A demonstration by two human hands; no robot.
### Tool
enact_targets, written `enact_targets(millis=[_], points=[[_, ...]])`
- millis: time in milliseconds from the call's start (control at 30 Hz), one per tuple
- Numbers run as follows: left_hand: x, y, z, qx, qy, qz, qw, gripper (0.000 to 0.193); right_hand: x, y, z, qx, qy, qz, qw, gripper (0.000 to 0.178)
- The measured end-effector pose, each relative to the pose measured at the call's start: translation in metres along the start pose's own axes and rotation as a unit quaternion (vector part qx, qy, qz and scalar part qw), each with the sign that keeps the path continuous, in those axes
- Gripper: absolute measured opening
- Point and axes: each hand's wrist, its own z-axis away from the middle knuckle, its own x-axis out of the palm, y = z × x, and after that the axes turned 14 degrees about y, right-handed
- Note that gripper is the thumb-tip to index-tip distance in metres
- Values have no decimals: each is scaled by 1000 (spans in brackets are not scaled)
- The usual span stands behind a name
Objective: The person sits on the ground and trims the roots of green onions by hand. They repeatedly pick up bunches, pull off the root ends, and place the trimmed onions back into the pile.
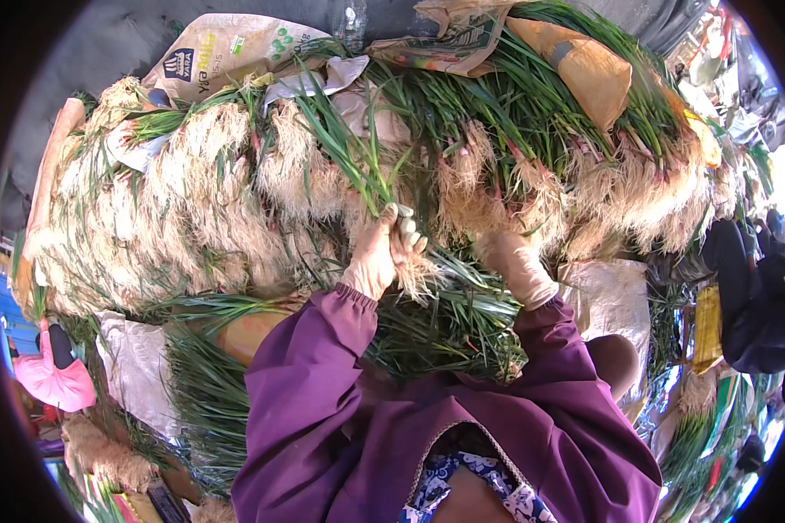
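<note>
A small bunch of spring onions (375, 186) is gripped in my left hand (380, 253), in front of the heaped rows. Its green leaves point up and away, and its pale roots hang below the fingers. My right hand (508, 261) is to the right, close against the hanging roots of the heap, with its fingers curled in. It looks slightly blurred, and whatever it holds is hidden. Beyond both hands lies a long pile of spring onions (576, 179), with roots turned toward me. More green leaves (445, 322) lie beneath and between my forearms.
Printed sacks (235, 54) and a brown paper piece (584, 74) lie over the far side of the pile. Beside my left arm are a white sack (139, 370) and loose leaves (205, 401). Another pale sack (610, 301) is by my right arm. A pink bag (57, 379) stands far left.
</note>
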Motion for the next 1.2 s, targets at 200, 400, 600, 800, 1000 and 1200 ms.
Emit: enact_targets(millis=[200,400,600,800,1000,1200], points=[[-11,-4,-3,-94,-113,46,988,30,30,-88,-74,-157,49,-433,886,43],[-12,16,0,-2,27,-58,998,26,12,-83,-56,-155,-59,-218,962,36],[-4,13,3,40,55,-126,990,32,1,-20,12,-59,-320,-696,640,47],[4,-10,15,61,36,-155,985,29,1,-43,-7,-23,13,-156,987,48],[11,-14,15,-7,104,-202,974,20,16,-108,-32,-137,104,-5,985,18],[13,-16,16,-54,-12,-116,992,20,22,-80,4,211,-48,-820,530,15]])
